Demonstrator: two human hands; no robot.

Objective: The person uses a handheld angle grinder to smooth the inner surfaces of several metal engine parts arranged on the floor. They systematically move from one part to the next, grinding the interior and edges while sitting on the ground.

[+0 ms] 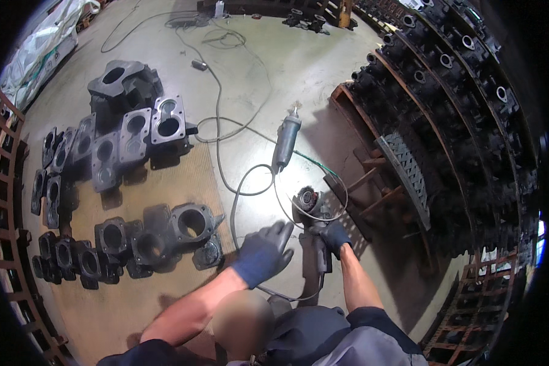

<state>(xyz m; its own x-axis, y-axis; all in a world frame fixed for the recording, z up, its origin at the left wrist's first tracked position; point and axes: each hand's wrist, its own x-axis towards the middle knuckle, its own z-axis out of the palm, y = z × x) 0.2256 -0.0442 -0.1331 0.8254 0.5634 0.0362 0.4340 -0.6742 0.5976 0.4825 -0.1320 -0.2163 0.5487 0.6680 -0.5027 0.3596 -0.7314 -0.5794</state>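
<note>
My left hand (263,255), in a dark blue and grey work glove, is open, fingers stretched forward, with nothing in it. It sits left of an angle grinder (321,251) with a round, reddish wire-brush-like head (307,198). My right hand (333,236), gloved too, is closed round the grinder near its head; its fingertips are partly hidden. Beyond my hands, a grey straight grinder (287,143) with a pointed tip lies on the floor, and a thin cable (346,196) loops between the two tools.
Dark cast-metal parts with round openings, such as a flanged housing (192,224) and a bigger casting (125,85), stand in rows on cardboard (158,189) at left. Stacked dark castings (433,122) rise at right beside a metal step (402,177). Cables (218,122) snake over the floor.
</note>
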